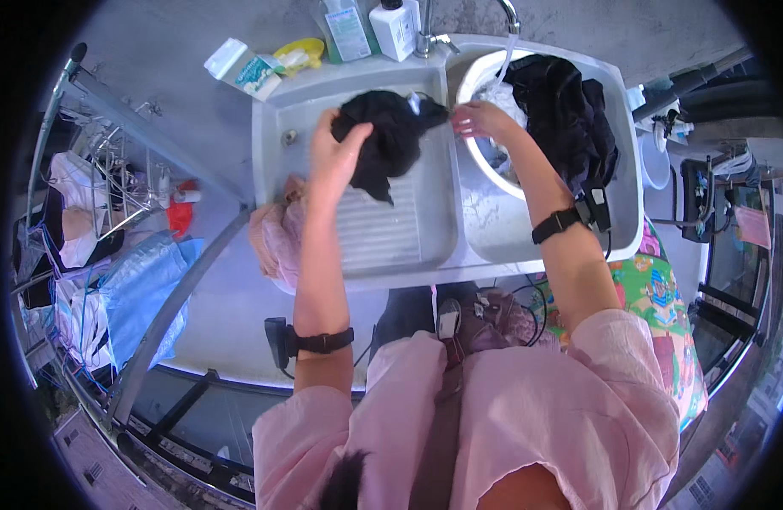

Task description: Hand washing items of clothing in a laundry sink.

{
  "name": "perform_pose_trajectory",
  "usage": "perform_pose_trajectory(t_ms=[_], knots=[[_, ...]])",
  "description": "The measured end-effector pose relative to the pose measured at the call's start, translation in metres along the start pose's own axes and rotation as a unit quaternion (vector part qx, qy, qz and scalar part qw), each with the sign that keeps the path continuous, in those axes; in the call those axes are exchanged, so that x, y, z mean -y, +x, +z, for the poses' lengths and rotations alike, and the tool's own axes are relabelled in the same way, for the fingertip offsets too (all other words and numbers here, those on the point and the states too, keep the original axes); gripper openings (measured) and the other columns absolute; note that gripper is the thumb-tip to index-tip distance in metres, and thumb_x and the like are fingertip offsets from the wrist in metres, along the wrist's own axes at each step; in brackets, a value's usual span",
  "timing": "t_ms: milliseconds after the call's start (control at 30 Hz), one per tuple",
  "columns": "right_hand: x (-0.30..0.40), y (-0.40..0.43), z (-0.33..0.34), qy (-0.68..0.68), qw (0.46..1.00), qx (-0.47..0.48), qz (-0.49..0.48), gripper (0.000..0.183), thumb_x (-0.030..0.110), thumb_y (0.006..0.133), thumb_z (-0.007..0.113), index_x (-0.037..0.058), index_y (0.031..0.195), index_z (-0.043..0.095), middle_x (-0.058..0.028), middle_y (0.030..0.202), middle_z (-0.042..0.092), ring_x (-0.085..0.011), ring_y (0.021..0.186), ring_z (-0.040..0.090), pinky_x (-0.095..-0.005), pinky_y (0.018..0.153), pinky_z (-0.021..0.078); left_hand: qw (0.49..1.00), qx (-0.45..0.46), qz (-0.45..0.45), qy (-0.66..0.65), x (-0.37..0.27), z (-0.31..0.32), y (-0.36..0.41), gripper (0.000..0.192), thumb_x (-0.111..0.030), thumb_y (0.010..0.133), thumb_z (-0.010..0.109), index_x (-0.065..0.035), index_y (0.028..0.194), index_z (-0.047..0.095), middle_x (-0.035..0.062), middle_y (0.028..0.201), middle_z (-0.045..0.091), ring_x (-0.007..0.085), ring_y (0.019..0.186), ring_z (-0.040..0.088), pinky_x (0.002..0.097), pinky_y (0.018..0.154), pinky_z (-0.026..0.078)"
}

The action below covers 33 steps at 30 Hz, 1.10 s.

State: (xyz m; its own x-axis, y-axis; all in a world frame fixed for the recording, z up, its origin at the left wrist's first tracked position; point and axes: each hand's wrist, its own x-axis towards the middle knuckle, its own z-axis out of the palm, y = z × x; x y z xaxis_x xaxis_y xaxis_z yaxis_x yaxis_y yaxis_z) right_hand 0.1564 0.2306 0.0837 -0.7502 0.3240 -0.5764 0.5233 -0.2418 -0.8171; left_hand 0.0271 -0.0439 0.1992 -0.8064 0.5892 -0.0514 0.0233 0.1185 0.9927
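Observation:
My left hand [339, 143] grips a black cloth garment [388, 143] above the left basin of a white double laundry sink [458, 223]. The garment's narrow right end, with a small white label, reaches towards the divider. My right hand [480, 121] is at that end, over the rim of a round white tub [474, 153]; whether its fingers hold the cloth I cannot tell. Black clothes [557, 121] hang over the tub's right side, and a pale wet cloth [503, 105] lies inside it. Water runs from the chrome faucet [513, 22] into the tub.
A carton [243, 69], a yellow soap dish [300, 56], a green bottle [345, 32] and a white bottle [396, 30] stand behind the sink. Pinkish clothing [276, 239] drapes over its left edge. Metal rack bars [174, 287] stand left; a patterned fabric bag [659, 306] is at right.

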Motion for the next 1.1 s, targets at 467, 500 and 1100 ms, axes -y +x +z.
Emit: perform_pose_trajectory(t_ms=[467, 500, 1100], knots=[[0.054, -0.012, -0.032, -0.038, 0.861, -0.393, -0.321, 0.043, -0.006, 0.084, 0.045, 0.0003, 0.125, 0.053, -0.0134, 0.116, 0.063, -0.023, 0.109, 0.06, -0.0323, 0.092, 0.0464, 0.982, -0.14, -0.072, -0.103, 0.021, 0.036, 0.024, 0.054, -0.025, 0.081, 0.071, 0.0054, 0.12, 0.049, 0.0152, 0.109, 0.059, 0.02, 0.1, 0.056, 0.031, 0.089, 0.044], [0.068, -0.017, -0.033, -0.027, 0.854, -0.373, -0.362, 0.044, -0.006, 0.083, 0.045, 0.0002, 0.126, 0.052, -0.013, 0.118, 0.062, -0.022, 0.11, 0.06, -0.0317, 0.093, 0.0455, 0.989, -0.139, -0.009, -0.046, 0.026, 0.038, 0.025, 0.053, -0.024, 0.082, 0.071, 0.0045, 0.12, 0.048, 0.0149, 0.109, 0.059, 0.0211, 0.101, 0.056, 0.0315, 0.09, 0.043], [0.119, -0.066, 0.048, -0.281, 0.852, -0.263, -0.355, 0.033, 0.01, 0.081, 0.054, -0.0015, 0.111, 0.061, -0.0227, 0.096, 0.067, -0.0379, 0.091, 0.065, -0.0403, 0.082, 0.05, 0.86, -0.031, -0.017, 0.508, 0.129, 0.118, 0.01, 0.037, -0.029, 0.079, 0.071, -0.0004, 0.098, 0.056, 0.0213, 0.095, 0.059, 0.0392, 0.095, 0.056, 0.044, 0.084, 0.046]])
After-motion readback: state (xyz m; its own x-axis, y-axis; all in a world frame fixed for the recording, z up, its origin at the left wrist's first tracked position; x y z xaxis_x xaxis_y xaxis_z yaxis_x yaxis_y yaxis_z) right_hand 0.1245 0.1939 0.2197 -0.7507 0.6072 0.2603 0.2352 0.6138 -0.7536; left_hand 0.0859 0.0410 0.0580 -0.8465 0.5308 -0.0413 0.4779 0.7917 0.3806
